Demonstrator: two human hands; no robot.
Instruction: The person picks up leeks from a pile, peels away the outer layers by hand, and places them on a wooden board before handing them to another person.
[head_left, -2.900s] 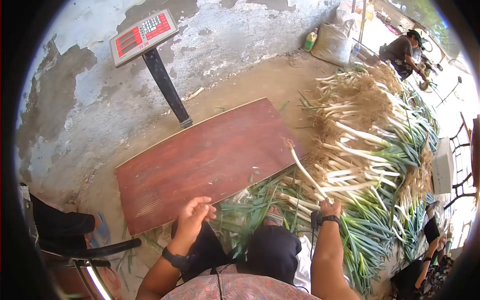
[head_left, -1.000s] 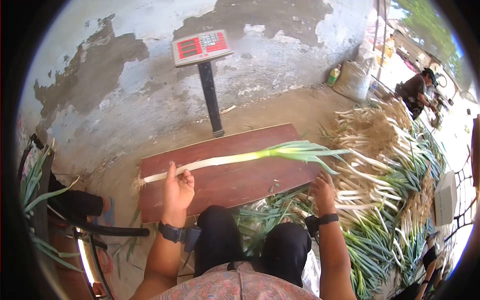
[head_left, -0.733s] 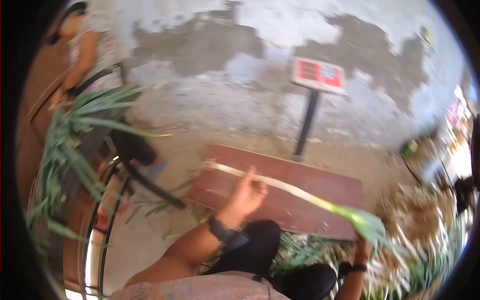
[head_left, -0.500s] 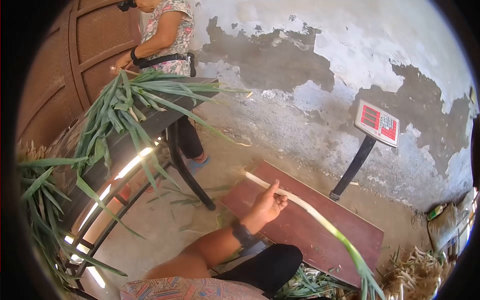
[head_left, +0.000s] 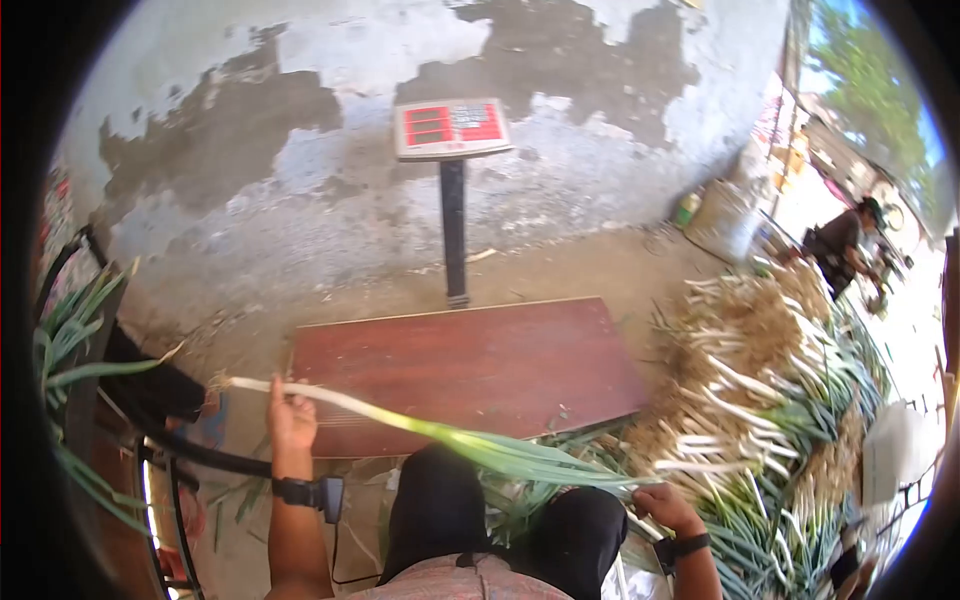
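A long green onion (head_left: pixel 415 424) slants over the near edge of the red board (head_left: pixel 470 365), its white, wispy-rooted end at eight o'clock, its green leaves at five. The half-open left hand (head_left: pixel 292 420) cradles the shaft; the right hand (head_left: pixel 672 507) is closed round the leaf ends. At two o'clock stand a bulging sack (head_left: pixel 724 222) and a bottle (head_left: pixel 687 209), contents indistinct.

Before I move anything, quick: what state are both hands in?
Left hand: fingers partly curled at the white end of the leek; grip cannot be told.
Right hand: closed, holding the leaf end.
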